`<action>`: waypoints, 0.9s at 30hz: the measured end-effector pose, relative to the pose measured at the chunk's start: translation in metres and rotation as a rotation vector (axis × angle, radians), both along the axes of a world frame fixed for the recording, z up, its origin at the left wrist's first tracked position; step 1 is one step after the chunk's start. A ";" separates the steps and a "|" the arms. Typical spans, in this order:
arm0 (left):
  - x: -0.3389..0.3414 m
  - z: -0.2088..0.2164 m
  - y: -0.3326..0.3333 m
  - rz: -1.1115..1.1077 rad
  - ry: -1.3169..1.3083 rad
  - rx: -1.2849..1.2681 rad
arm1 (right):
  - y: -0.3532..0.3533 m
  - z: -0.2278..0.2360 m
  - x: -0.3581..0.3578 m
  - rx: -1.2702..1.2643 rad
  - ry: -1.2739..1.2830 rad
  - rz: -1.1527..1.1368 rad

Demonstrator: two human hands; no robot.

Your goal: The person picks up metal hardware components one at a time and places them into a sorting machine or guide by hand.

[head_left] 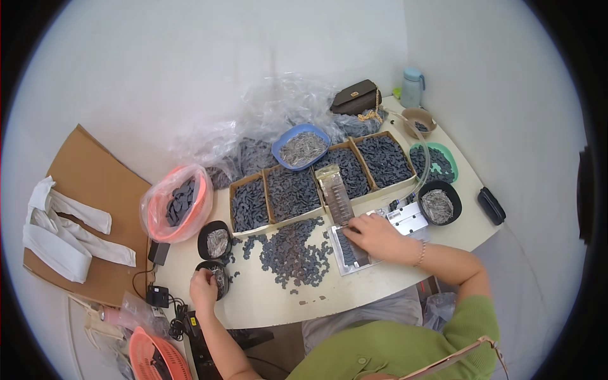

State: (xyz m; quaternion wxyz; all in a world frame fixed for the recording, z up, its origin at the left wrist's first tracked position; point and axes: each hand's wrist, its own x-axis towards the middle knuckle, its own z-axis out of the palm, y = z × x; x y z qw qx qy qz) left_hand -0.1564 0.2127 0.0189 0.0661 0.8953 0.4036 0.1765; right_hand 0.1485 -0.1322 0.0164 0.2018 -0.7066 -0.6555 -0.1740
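Note:
At the table's left front edge, my left hand (pixel 202 290) has its fingers drawn together at the rim of a black bowl (pixel 223 292) that holds thin silvery pins; anything between the fingertips is too small to make out. My right hand (pixel 379 239) rests over a metal jig (pixel 345 266), its fingers bent close together at the upper part. Dark small pieces sit in rows in the jig. Behind the fingers a clear ribbed plastic plate (pixel 337 197) stands tilted back. A heap of dark small pieces (pixel 294 253) lies between my hands.
Cardboard trays (pixel 273 223) of dark pieces line the back, with a blue basin (pixel 278 158) of pins on them. Black bowls (pixel 455 218) (pixel 201 244) flank the work. A pink basin (pixel 206 212) stands left; a green tray (pixel 453 166) and a bottle (pixel 411 92) are right.

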 end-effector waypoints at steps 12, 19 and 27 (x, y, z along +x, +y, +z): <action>-0.005 0.018 -0.007 0.102 -0.041 0.081 | -0.149 0.033 0.068 -0.185 0.306 -0.692; 0.016 0.031 -0.028 -0.023 -0.163 0.011 | -0.149 0.026 0.066 -0.083 0.263 -0.739; 0.145 0.005 -0.170 -0.927 -0.324 -0.393 | -0.100 0.032 0.036 0.130 0.285 -0.391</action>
